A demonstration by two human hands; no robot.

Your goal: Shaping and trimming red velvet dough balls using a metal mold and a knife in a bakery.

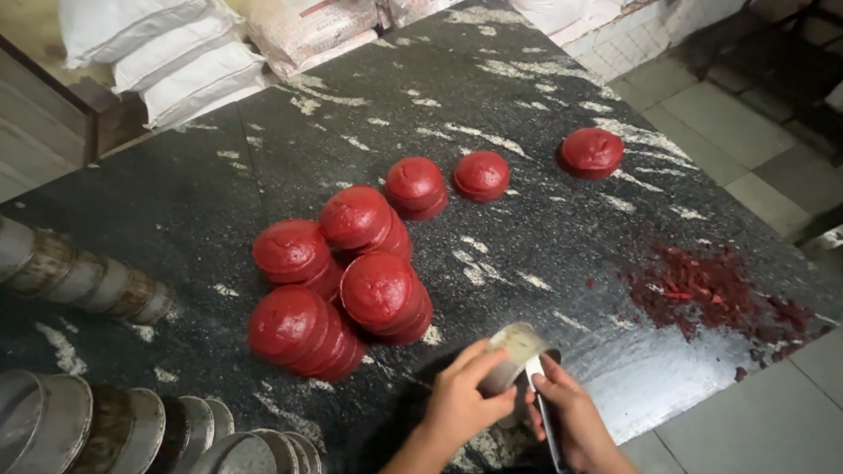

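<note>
My left hand (460,401) grips a small round metal baking tin (516,351), tilted on its side near the front edge of the dark stone counter (501,100). My right hand (569,415) holds a knife (544,421) against the tin's rim. Just left of the hands lies a cluster of several round red cakes (341,281), some leaning on each other. Three single red cakes sit farther back: one (416,184), one (482,175) and one (591,151).
Red crumbs (709,294) are spread on the counter's right side. Rows of metal tins lie at the left (75,273) and the bottom left (144,433). White sacks (181,46) are stacked behind the counter. Tiled floor (725,117) lies to the right.
</note>
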